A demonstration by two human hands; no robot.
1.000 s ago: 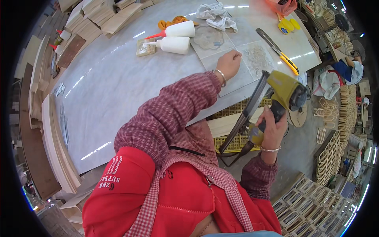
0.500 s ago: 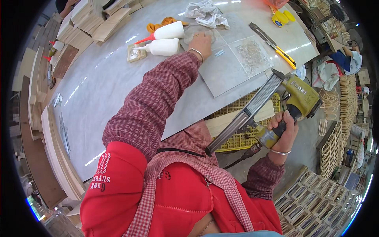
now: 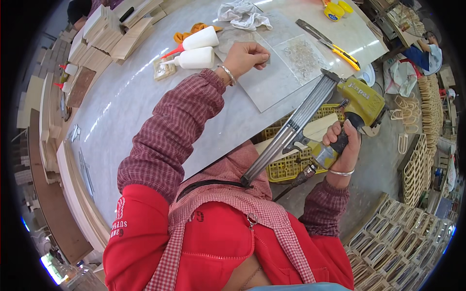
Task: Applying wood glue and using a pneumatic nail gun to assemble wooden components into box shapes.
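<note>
By a glossy grey-white table (image 3: 126, 131), a mustard-and-black nail gun (image 3: 364, 99) was gripped in the right hand (image 3: 347, 148). Over the table, the left hand (image 3: 243, 58) had narrowed fingers at a small greyish piece (image 3: 268, 60); gripped or not, I couldn't tell.

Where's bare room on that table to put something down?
Mostly the table between the left sleeve and wood strips; also a patch right of the yellow knife. Crowded: around the white bottles, white cloth and left hand.
</note>
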